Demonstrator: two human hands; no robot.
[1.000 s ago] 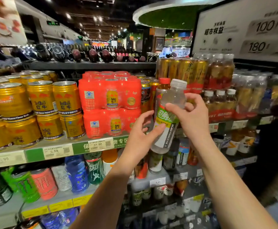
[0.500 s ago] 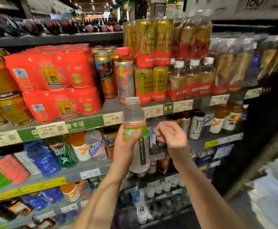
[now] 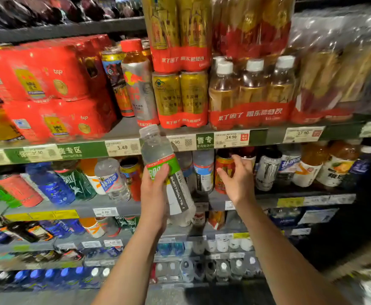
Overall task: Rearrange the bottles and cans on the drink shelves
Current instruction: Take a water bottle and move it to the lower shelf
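Drink shelves (image 3: pixel 268 137) are filling my view, red multipacks (image 3: pixel 48 84) sitting upper left. My left hand (image 3: pixel 154 201) is gripping a clear electrolyte bottle (image 3: pixel 167 170), tilting it before the second shelf's edge. My right hand (image 3: pixel 237 179) is reaching, fingers spread and holding nothing, toward an orange can (image 3: pixel 223 168).

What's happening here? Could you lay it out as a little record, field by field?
place: shop drink shelves with price tags
left hand: grips a clear bottle with a green label, tilted, in front of the shelf edge
right hand: fingers spread, holding nothing, reaching toward an orange can on the middle shelf
shelf above: red multipacks, gold cans, white-capped bottles
task stage: bottle not yet placed
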